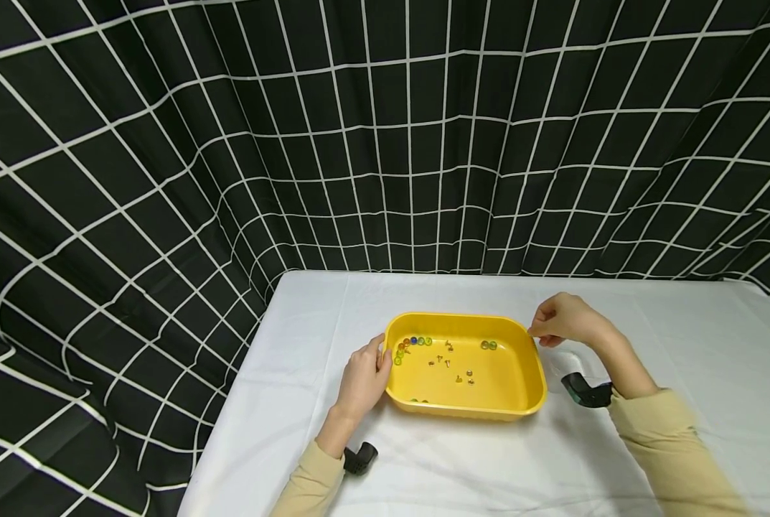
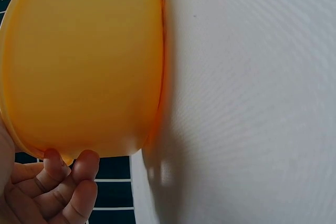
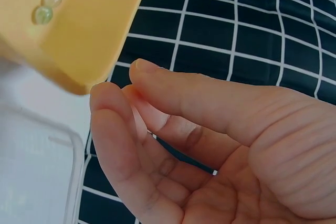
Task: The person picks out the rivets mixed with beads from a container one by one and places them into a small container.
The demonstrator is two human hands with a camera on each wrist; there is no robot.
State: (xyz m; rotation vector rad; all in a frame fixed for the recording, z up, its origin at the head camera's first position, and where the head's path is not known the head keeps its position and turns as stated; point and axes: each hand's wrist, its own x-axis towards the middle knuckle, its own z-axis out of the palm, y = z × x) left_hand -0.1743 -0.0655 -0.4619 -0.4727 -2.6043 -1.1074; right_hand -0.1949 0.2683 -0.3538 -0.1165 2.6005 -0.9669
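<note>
A shallow yellow plastic tub stands on the table, holding several coloured glass marbles and small brass-coloured pins. My left hand grips the tub's left rim, thumb on the rim side and fingers against the outer wall; the left wrist view shows those fingers under the wall. Beside the far right corner of the tub is my right hand, its fingers loosely bent. In the right wrist view, the right hand shows nothing between thumb and fingers; whether a fingertip touches the rim is unclear.
A clear plastic box lies right of the tub, partly beneath my right wrist in the head view. White cloth covers the table. Black curtains with a white grid hang behind and to the left.
</note>
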